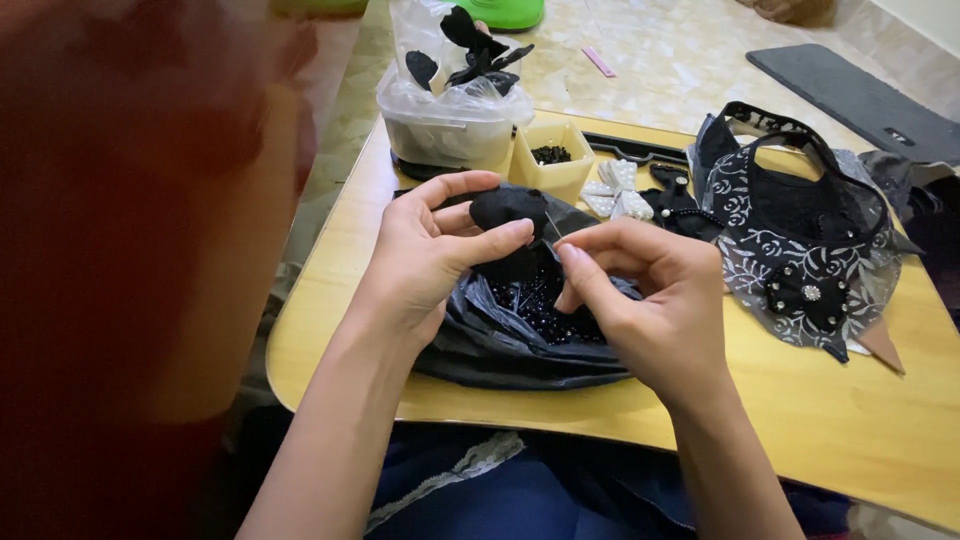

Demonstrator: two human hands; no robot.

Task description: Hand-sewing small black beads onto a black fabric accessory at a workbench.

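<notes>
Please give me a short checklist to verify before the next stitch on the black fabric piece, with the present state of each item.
1. Left hand grips black fabric piece: ok.
2. Right hand pinches needle at the fabric: ok.
3. Thread on needle: cannot tell.
4. Black beads lie in the open black plastic bag under the hands: ok.
5. Yellow box upright on wooden table: ok.

Under my hands lies a crumpled black plastic bag (500,345) on the wooden table, open at the top and holding small black beads. Behind it stands a clear plastic tub wrapped in a clear bag (450,115), with black fabric pieces inside. Just beside that sits a small square yellow box (550,175) holding dark beads.
</notes>
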